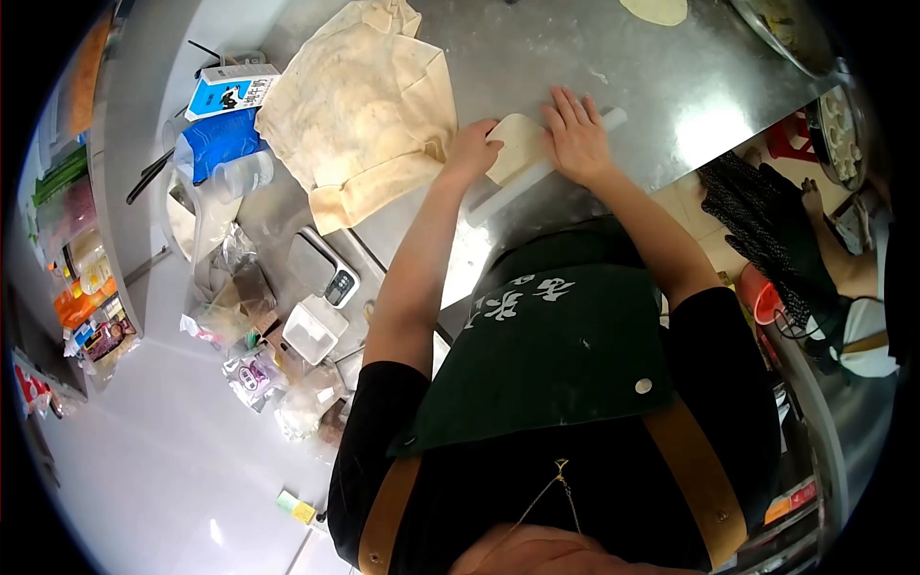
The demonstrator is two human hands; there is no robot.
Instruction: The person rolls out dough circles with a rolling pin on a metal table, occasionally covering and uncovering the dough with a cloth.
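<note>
A flat piece of rolled dough [518, 146] lies on the steel worktop between my two hands. My left hand [473, 151] is closed on the dough's left edge, its fingers curled with the thumb against it. My right hand [579, 140] lies flat with its fingers stretched out, the palm over a white rolling pin [508, 196]. The pin slants across the near side of the dough, and part of it is hidden under that hand. Close by on the left, a cream cloth [359, 105] is spread over something I cannot make out.
Left of the cloth stand a milk carton [230, 91] and a clear plastic cup [242, 175]. Nearer are a scale [326, 265], a white tub [313, 329] and several bags. Another dough round [656, 9] lies at the far edge. Another person [843, 259] is at the right, near a pan [837, 139] of dough pieces.
</note>
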